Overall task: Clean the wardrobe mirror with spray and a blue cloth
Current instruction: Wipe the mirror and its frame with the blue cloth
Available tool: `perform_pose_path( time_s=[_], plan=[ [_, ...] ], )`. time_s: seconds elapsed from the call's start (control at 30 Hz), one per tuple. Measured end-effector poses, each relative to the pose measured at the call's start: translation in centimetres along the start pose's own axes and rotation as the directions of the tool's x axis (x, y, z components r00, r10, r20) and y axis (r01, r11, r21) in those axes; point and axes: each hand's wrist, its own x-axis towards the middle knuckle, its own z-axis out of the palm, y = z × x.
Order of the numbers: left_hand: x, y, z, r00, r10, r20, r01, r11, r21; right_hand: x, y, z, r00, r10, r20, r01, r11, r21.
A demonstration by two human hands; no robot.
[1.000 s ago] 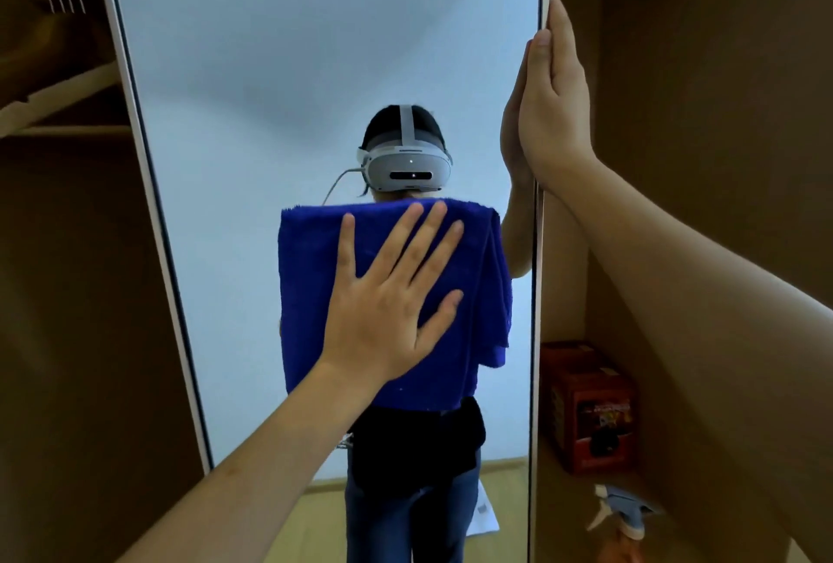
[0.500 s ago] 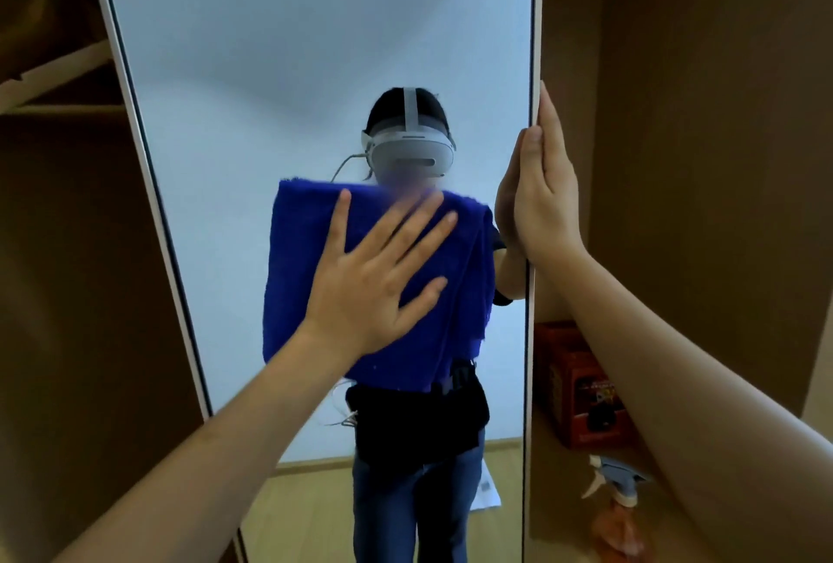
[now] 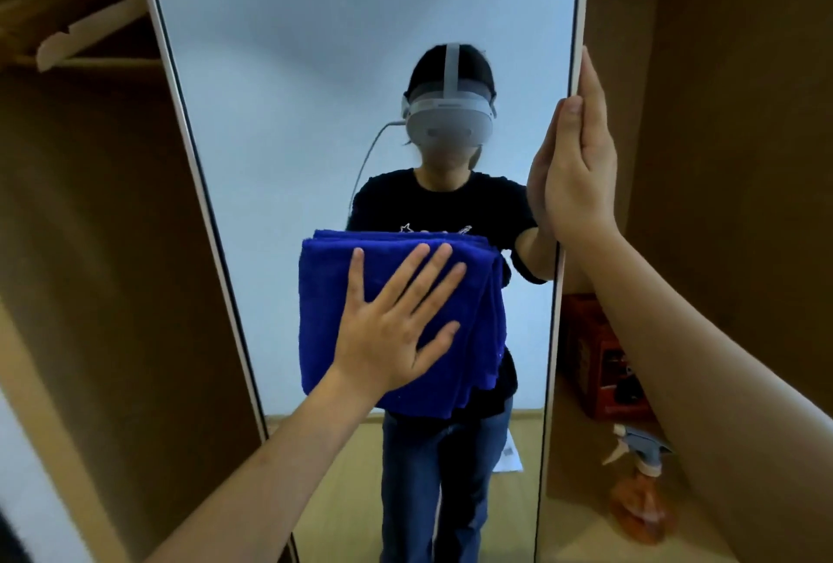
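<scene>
The blue cloth (image 3: 396,319), folded into a thick pad, is pressed flat against the lower middle of the wardrobe mirror (image 3: 315,89) by the left hand (image 3: 396,328). The palm is spread wide with fingers splayed, not clenched. Judged: an open palm spreads pressure across the pad, so a broad strip of glass is wiped in one pass.

The right hand (image 3: 579,174) is laid flat along the mirror's right edge, fingers straight and pointing up, with the thumb seen at the front of the frame. Nothing else is held by it. Judged: the panel is braced here so that it is not pushed back or swung by the wiping pressure.

The spray bottle (image 3: 642,495) is standing on the wardrobe floor (image 3: 581,472) to the right of the mirror, well apart from both hands, just in front of a red box (image 3: 599,364). Judged: spraying is finished for now and the wiping step is in hand.

A wooden hanger (image 3: 85,32) is seen upper left inside the wardrobe.

No streaks or droplets can be made out on the glass, so the remaining area cannot be judged.
</scene>
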Motion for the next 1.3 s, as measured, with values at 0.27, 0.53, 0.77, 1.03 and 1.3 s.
perform_pose_path(
  time_s=[0.27,0.53,0.77,1.03,1.3],
  plan=[
    [2.0,-5.7,-2.0,0.988,-0.15,-0.026,0.15,0.989,-0.013,-1.3,0.7,-0.3,1.0,0.015,0.008,-0.015,1.0,-0.013],
    [0.0,-8.8,-1.5,0.938,-0.342,-0.063,0.341,0.94,-0.031,-1.9,1.8,-0.6,0.999,-0.042,0.004,0.043,0.996,-0.084],
    [-6.9,-4.5,1.2,0.962,-0.269,-0.04,0.268,0.963,-0.032,-2.1,1.6,-0.6,0.997,-0.073,-0.015,0.071,0.992,-0.103],
    [-4.0,-5.4,0.2,0.992,-0.123,-0.041,0.123,0.992,-0.013,-1.2,3.8,-0.2,0.98,-0.182,-0.075,0.16,0.957,-0.24],
    [-1.3,-4.9,-0.4,0.996,-0.073,-0.047,0.072,0.997,-0.035,-2.9,3.5,0.7,0.891,-0.454,-0.022,0.359,0.732,-0.58]
  ],
)
